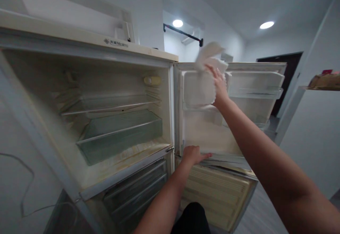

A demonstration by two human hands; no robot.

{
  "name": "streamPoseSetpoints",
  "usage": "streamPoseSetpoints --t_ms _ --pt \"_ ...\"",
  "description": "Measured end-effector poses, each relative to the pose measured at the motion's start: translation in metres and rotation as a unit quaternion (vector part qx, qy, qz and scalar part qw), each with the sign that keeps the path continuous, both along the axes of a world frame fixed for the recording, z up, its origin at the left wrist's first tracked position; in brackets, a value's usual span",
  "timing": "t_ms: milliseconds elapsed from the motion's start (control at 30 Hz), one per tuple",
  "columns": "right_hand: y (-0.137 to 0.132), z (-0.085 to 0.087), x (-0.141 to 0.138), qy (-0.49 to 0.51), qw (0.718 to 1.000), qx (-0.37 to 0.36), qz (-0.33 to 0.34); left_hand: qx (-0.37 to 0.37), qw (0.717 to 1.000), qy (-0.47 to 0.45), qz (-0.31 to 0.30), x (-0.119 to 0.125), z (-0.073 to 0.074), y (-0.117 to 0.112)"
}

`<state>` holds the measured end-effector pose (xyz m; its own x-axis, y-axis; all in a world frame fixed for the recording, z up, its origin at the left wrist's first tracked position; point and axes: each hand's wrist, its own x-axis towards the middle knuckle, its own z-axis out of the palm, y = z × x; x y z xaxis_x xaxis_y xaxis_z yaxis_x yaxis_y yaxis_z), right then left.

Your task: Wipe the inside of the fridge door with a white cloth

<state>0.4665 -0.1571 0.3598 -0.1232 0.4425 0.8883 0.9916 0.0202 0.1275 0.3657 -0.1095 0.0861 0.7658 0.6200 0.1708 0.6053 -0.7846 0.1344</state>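
In the head view, my right hand (219, 85) is raised at the upper part of the open fridge door (202, 131), its fingers closed on a white cloth (211, 51). The cloth is smeared by motion and stands up above the door's top edge, over the upper left moulded panel. Lower down, my left hand (191, 154) rests at the bottom of the door's inner side near the hinge. One of its digits stretches out to the right along the lower door rack (228, 161); the other fingers are partly hidden.
The fridge compartment stands open at left, with a glass shelf (111, 102) and a clear drawer (122, 138). Yellowish stains mark its floor. Below, the lower door (220, 195) is also open beside clear drawers (135, 188). A cardboard box (324, 81) sits on a white cabinet at right.
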Motion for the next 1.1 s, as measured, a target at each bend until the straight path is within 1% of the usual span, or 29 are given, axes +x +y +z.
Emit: streamPoseSetpoints --t_ms 67,133,167,200,233,300,367,433,533,600,667,733,800,900,967,1033,1100 --pt "0.009 0.001 -0.008 -0.056 0.992 -0.112 -0.027 0.000 1.000 -0.003 0.002 -0.003 0.002 -0.001" --pt "0.023 0.003 -0.007 -0.086 0.969 -0.222 -0.061 0.000 1.000 -0.001 0.002 -0.006 0.005 -0.002" --pt "0.029 0.005 -0.003 -0.097 0.959 -0.256 -0.077 -0.003 1.000 0.002 0.001 -0.007 0.006 -0.002" --pt "0.034 0.007 0.002 -0.109 0.951 -0.274 -0.089 -0.006 1.000 0.004 0.000 -0.008 0.006 -0.003" --pt "0.037 0.010 0.008 -0.123 0.948 -0.279 -0.096 -0.010 1.000 0.007 -0.002 -0.009 0.007 -0.003" --pt "0.036 0.016 0.020 -0.159 0.946 -0.265 -0.096 -0.010 1.000 0.004 -0.006 -0.011 0.006 -0.003" --pt "0.026 0.021 0.030 -0.197 0.945 -0.240 -0.099 0.001 1.000 -0.007 -0.009 -0.012 0.005 -0.002" --pt "0.013 0.022 0.035 -0.212 0.946 -0.210 -0.126 0.015 1.000 -0.019 -0.011 -0.013 0.003 -0.002" --pt "-0.002 0.018 0.036 -0.184 0.943 -0.188 -0.202 0.016 0.999 -0.032 -0.015 -0.014 0.001 -0.002" --pt "-0.004 0.015 0.034 -0.157 0.935 -0.203 -0.245 0.009 0.999 -0.036 -0.015 -0.013 0.000 -0.001" --pt "-0.004 0.011 0.031 -0.140 0.925 -0.226 -0.272 0.009 0.999 -0.034 -0.015 -0.011 0.000 -0.001" --pt "-0.002 0.009 0.028 -0.135 0.921 -0.235 -0.280 0.011 1.000 -0.026 -0.012 -0.009 0.001 -0.001" --pt "0.000 0.009 0.026 -0.143 0.926 -0.221 -0.272 0.008 1.000 -0.014 -0.009 -0.007 0.002 -0.002" --pt "0.005 0.010 0.022 -0.149 0.941 -0.160 -0.259 0.007 1.000 -0.005 -0.006 -0.005 0.003 -0.003" --pt "0.010 0.010 0.017 -0.124 0.949 -0.125 -0.263 0.009 1.000 -0.004 -0.002 -0.003 0.004 -0.004" --pt "0.017 0.009 0.010 -0.074 0.951 -0.126 -0.272 0.006 1.000 -0.002 0.002 -0.002 0.004 -0.004" --pt "0.025 0.007 0.003 -0.041 0.949 -0.156 -0.272 -0.002 1.000 0.003 0.006 -0.002 0.005 -0.004"
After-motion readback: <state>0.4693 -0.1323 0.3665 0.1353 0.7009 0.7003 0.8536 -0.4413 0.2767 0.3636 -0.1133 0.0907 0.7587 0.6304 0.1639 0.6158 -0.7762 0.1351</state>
